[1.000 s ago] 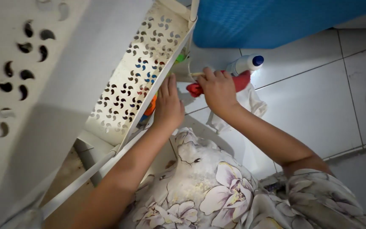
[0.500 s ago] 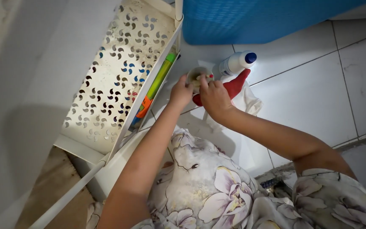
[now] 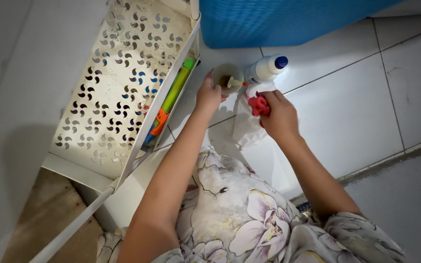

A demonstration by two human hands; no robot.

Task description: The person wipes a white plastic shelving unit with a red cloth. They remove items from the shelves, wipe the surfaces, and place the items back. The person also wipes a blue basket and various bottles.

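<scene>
My left hand [image 3: 208, 95] grips a small round cup [image 3: 227, 78] with something pale standing in it, held just above the white tiled floor [image 3: 356, 112]. My right hand [image 3: 279, 116] is closed around a red and white cloth [image 3: 252, 113], which hangs down toward the floor below the cup. A white bottle with a blue cap [image 3: 266, 68] lies on the tiles right behind the cup and the cloth.
A white perforated plastic shelf rack [image 3: 123, 83] stands at the left, with a green and orange tube-like item [image 3: 172, 98] on a lower level. A blue basket [image 3: 278, 19] sits at the top. My floral garment [image 3: 239, 214] fills the bottom.
My left hand left the rack and took hold of the cup. My right hand shifted right and gathered up the cloth. The view swung, bringing the rack further left.
</scene>
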